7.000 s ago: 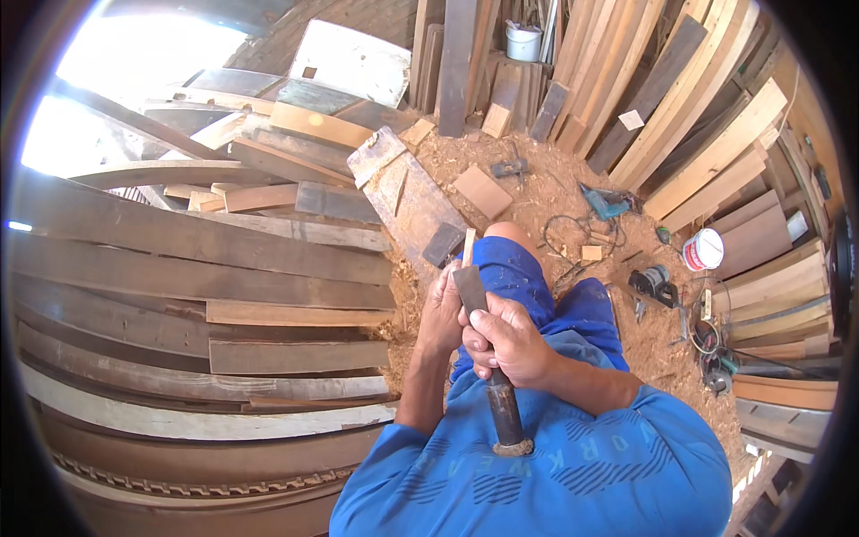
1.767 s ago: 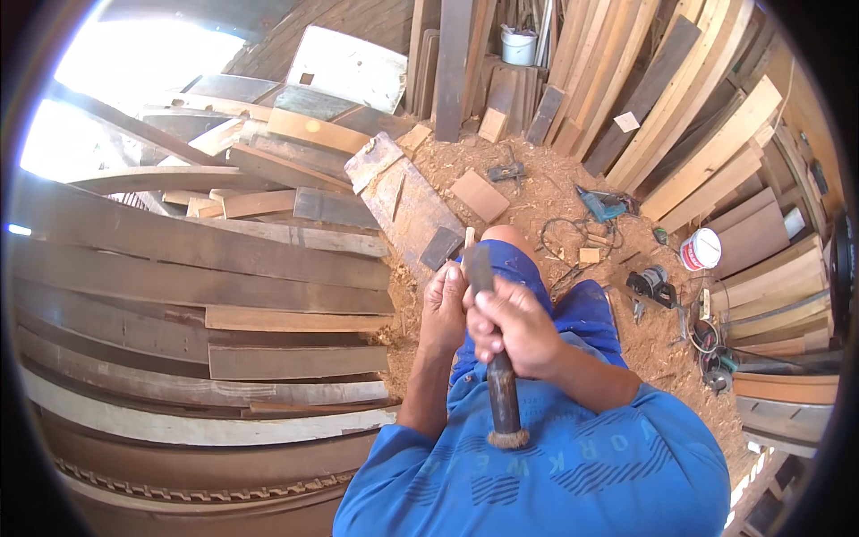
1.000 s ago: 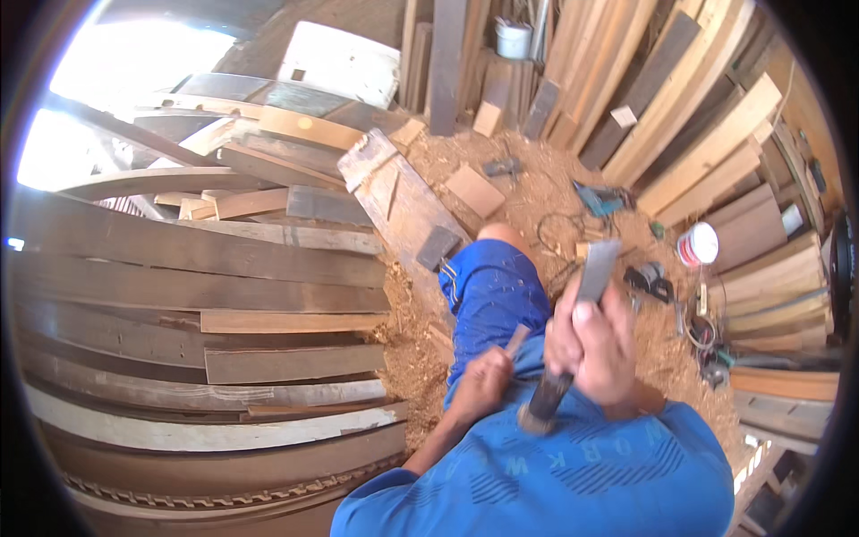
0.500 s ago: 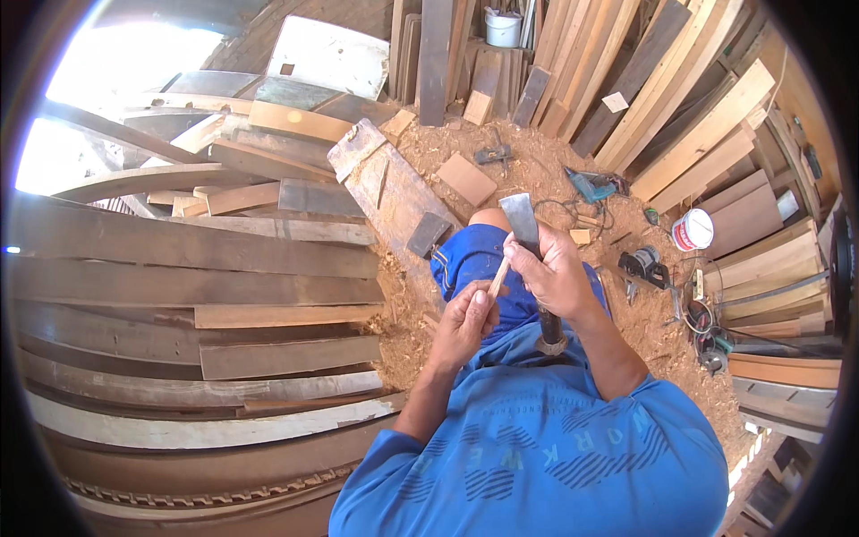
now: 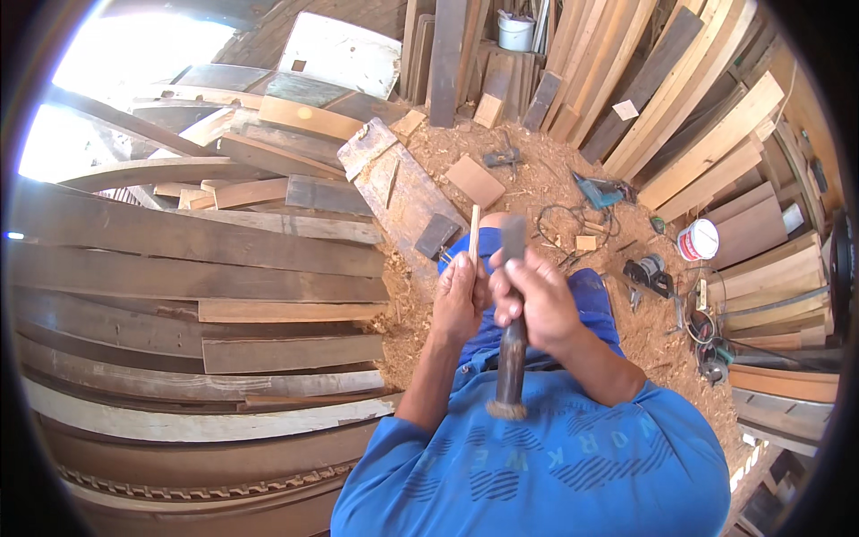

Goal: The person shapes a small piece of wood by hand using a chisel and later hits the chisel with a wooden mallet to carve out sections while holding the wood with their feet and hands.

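Observation:
My left hand [image 5: 459, 300] is closed around a thin wooden stick [image 5: 474, 231], which stands nearly upright above the fingers. Close beside it, my right hand [image 5: 541, 300] grips a wide chisel [image 5: 511, 358]. The chisel's flat metal blade [image 5: 513, 236] points away from me, slightly blurred, and its dark handle with a worn pale end hangs toward my chest. Blade and stick are apart, side by side. Both hands are held over my lap, above the blue shorts.
Long boards [image 5: 161, 268] are stacked on the left. More planks [image 5: 591, 80] lean at the back and right. Shavings cover the floor [image 5: 564, 170], where a worn board [image 5: 403, 183], a blue power tool [image 5: 598, 191], a white bucket [image 5: 698, 240] and another power tool [image 5: 649, 273] lie or stand.
The chisel has come down toward my chest and off the stick. My left hand has risen slightly, and the stick has turned from slanted to nearly upright.

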Demonstrator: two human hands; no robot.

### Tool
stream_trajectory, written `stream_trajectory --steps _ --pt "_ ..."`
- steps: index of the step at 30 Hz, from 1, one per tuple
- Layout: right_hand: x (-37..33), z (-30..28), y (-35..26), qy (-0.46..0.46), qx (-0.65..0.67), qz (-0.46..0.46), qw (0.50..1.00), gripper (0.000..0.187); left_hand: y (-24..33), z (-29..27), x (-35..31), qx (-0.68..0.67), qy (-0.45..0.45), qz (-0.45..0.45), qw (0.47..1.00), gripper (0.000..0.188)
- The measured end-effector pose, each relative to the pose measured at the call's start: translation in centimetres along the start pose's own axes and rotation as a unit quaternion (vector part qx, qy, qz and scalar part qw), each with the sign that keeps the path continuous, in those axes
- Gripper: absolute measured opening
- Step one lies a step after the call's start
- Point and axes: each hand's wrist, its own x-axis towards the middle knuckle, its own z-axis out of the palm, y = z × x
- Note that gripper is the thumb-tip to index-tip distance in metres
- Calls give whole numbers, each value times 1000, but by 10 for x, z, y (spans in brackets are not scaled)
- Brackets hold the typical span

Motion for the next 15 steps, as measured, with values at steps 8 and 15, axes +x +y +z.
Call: stream_trajectory --steps 8,15 --pt "-21 21 18 -62 -49 108 991 18 18 3 -7 198 10 97 975 28" --pt "-31 21 7 -26 -73 14 997 17 13 -6 -47 470 -41 229 852 32"
